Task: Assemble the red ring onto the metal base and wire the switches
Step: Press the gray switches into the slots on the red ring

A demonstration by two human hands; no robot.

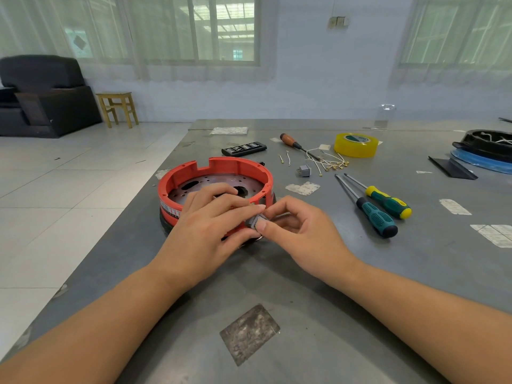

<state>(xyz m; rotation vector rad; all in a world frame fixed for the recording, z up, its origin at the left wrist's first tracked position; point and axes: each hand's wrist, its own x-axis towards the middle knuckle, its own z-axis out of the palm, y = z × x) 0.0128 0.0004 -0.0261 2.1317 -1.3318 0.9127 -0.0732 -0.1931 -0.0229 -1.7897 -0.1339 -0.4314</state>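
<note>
Pinching small grey plastic switch (pixel 256 220) in my right hand (pixel 293 228) at round red plastic ring's (pixel 210 169) near-wall notch; left hand (pixel 210 220) grips ring on perforated metal base (pixel 213 182), grey tabletop (pixel 304 273). Advice: square it, press evenly.

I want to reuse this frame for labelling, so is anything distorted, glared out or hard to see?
Head view: wide-angle bending curves the grey metal table edges; daylight windows wash out; small grey switch mostly hidden between left hand and right hand; round red plastic ring sharp.
</note>
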